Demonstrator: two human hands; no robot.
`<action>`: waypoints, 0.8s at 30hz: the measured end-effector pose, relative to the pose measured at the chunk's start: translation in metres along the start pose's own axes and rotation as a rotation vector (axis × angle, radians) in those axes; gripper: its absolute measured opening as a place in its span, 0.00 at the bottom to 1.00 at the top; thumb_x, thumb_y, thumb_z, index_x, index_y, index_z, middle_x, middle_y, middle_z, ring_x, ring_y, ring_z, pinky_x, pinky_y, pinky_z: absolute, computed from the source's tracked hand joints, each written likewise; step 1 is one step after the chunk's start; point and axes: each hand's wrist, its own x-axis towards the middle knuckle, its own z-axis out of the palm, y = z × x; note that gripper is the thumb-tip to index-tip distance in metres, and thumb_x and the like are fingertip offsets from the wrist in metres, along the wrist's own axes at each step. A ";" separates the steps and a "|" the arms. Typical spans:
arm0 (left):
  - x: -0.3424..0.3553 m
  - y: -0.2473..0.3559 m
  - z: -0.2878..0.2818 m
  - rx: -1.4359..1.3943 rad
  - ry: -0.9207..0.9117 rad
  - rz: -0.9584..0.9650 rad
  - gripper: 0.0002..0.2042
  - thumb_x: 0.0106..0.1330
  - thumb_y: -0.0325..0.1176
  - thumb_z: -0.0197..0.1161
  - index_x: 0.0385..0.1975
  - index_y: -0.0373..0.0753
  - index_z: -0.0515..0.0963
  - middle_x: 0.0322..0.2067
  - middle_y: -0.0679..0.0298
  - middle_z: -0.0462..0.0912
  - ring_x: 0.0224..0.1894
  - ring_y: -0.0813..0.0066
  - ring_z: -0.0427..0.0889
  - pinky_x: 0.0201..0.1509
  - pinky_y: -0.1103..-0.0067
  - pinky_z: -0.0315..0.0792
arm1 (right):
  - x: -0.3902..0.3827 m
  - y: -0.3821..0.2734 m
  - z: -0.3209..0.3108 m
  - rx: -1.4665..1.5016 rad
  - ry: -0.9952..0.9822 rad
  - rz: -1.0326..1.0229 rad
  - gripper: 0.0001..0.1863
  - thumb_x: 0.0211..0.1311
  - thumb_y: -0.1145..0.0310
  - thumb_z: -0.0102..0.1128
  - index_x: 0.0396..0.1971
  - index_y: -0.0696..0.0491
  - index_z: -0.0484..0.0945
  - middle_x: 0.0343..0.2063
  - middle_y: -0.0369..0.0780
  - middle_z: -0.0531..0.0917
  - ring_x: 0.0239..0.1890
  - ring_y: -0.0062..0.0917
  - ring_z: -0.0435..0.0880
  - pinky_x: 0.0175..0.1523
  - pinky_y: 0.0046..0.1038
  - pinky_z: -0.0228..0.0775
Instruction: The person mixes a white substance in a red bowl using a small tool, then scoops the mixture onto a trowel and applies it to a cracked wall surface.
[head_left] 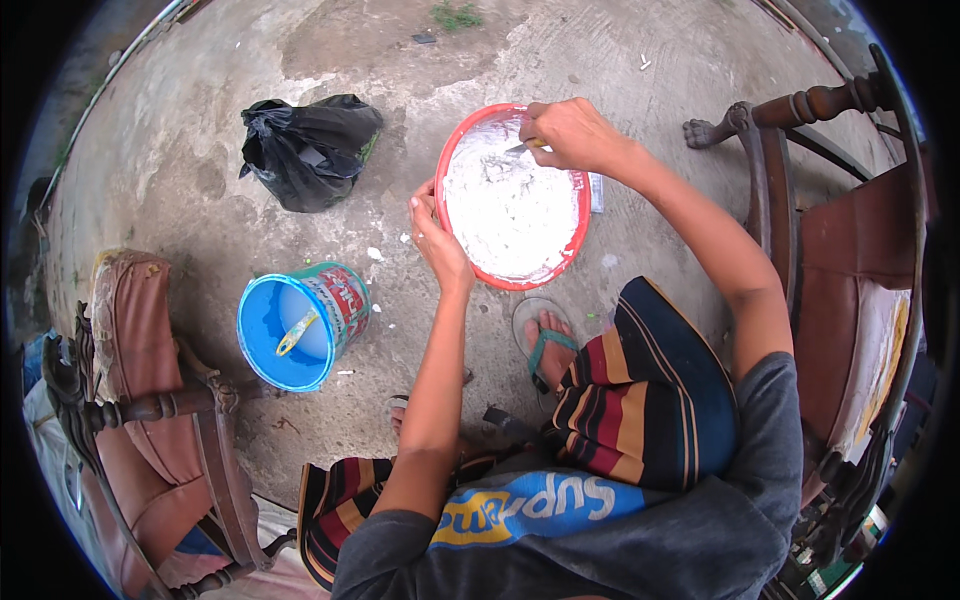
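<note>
Gray shirt [640, 550] nearest, 6 o'clock. Red basin [490, 276] of white paste [510, 205] at 12: our left hand [441, 240] holds its 9 o'clock side, presumably steadying it; our right hand [578, 138] grips a scraper [518, 150]. Blue bucket [258, 343] at 9, likely for reach.

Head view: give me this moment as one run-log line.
Left hand: against red basin | Right hand: holding yellow-handled tool at white mixture | Nearby: blue bucket, black bag
</note>
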 end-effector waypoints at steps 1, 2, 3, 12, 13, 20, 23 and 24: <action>-0.001 0.000 0.001 0.015 -0.012 0.014 0.28 0.77 0.48 0.31 0.49 0.29 0.72 0.37 0.60 0.80 0.43 0.73 0.78 0.54 0.76 0.70 | 0.005 0.006 0.001 -0.049 0.062 0.000 0.05 0.39 0.73 0.62 0.20 0.57 0.81 0.24 0.47 0.82 0.29 0.40 0.84 0.33 0.38 0.75; -0.002 0.001 0.000 0.035 -0.018 0.033 0.28 0.77 0.48 0.31 0.49 0.29 0.72 0.36 0.60 0.80 0.43 0.73 0.78 0.53 0.76 0.70 | 0.008 0.018 0.012 -0.147 0.072 -0.005 0.06 0.41 0.72 0.61 0.21 0.57 0.81 0.24 0.47 0.81 0.28 0.40 0.84 0.33 0.37 0.75; -0.002 0.002 -0.001 0.035 -0.007 0.022 0.28 0.77 0.48 0.31 0.49 0.28 0.72 0.36 0.60 0.80 0.43 0.73 0.78 0.53 0.76 0.70 | 0.003 0.022 0.014 -0.128 0.043 0.040 0.06 0.41 0.71 0.61 0.22 0.57 0.81 0.23 0.47 0.81 0.28 0.40 0.84 0.33 0.38 0.75; -0.004 0.003 -0.004 -0.149 0.103 -0.103 0.29 0.76 0.49 0.32 0.49 0.26 0.72 0.35 0.60 0.78 0.41 0.74 0.77 0.52 0.75 0.69 | -0.130 0.003 0.056 0.489 -0.091 0.500 0.13 0.46 0.65 0.69 0.33 0.54 0.86 0.28 0.47 0.85 0.31 0.39 0.85 0.39 0.33 0.76; -0.003 -0.001 -0.007 -0.148 0.096 -0.104 0.29 0.76 0.49 0.31 0.49 0.27 0.72 0.36 0.60 0.78 0.42 0.73 0.77 0.53 0.75 0.70 | -0.135 -0.012 0.060 0.565 -0.100 0.565 0.14 0.46 0.66 0.69 0.35 0.54 0.86 0.29 0.47 0.86 0.32 0.36 0.86 0.40 0.31 0.76; -0.004 0.006 0.001 -0.155 0.093 -0.067 0.29 0.76 0.49 0.32 0.48 0.27 0.72 0.34 0.61 0.78 0.41 0.74 0.77 0.51 0.75 0.70 | -0.123 -0.059 0.071 0.866 0.061 0.556 0.14 0.49 0.67 0.68 0.36 0.57 0.85 0.33 0.46 0.87 0.35 0.31 0.87 0.42 0.29 0.77; -0.008 0.011 0.004 -0.174 0.092 -0.070 0.28 0.76 0.49 0.32 0.49 0.26 0.72 0.32 0.62 0.78 0.39 0.74 0.77 0.50 0.76 0.71 | -0.108 -0.059 0.071 0.762 0.031 0.468 0.12 0.50 0.68 0.66 0.35 0.57 0.85 0.32 0.46 0.86 0.33 0.34 0.86 0.40 0.31 0.77; -0.010 0.013 0.005 -0.185 0.090 -0.082 0.28 0.76 0.49 0.32 0.48 0.26 0.72 0.32 0.62 0.77 0.39 0.74 0.77 0.50 0.76 0.71 | -0.105 -0.052 0.070 0.596 0.015 0.409 0.12 0.50 0.68 0.65 0.34 0.57 0.85 0.31 0.46 0.85 0.32 0.35 0.86 0.39 0.32 0.77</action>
